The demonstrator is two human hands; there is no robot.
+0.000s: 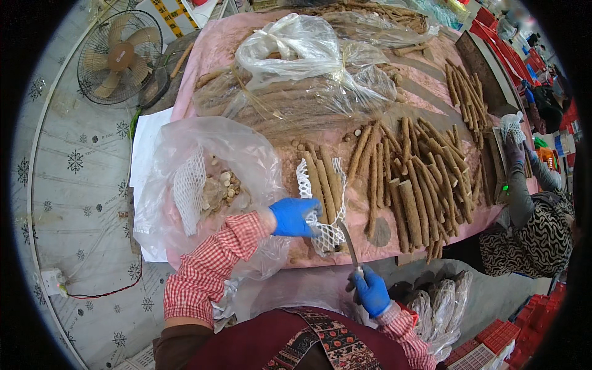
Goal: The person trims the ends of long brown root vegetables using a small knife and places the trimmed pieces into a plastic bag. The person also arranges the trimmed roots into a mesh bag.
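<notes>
Head view, roots [323, 185], right of left grip [296, 217]

caged fan [120, 57] upper left, red crates [498, 335] lower right

Narrow gap between netted roots [325, 185] and root pile [425, 185]; knife [351, 246] intrudes.

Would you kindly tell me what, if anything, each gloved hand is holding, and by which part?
The right hand holds a knife by its handle end; the left hand grips a white foam net near its left side.
</notes>
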